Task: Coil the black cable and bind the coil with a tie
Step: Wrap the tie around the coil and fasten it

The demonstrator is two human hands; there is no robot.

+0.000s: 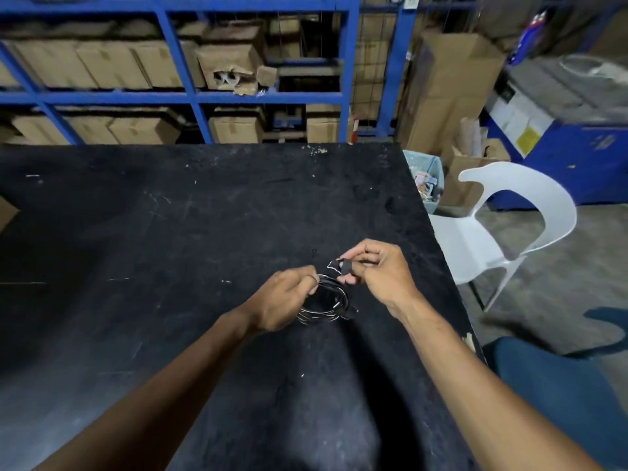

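Observation:
The black cable point(326, 300) is wound into a small round coil held just above the black table point(170, 232). My left hand point(283, 297) grips the coil on its left side, fingers closed around the strands. My right hand point(377, 270) pinches a short black tie point(341, 265) at the coil's upper right edge; the strip bends around the fingertips. One end of the cable sticks out at the coil's lower right. Part of the coil is hidden behind my left hand.
The table's right edge runs close to my right arm. A white plastic chair point(503, 229) stands just beyond it, with a bin of scraps point(428, 180) behind. Blue shelving point(190, 93) with cardboard boxes lines the far side.

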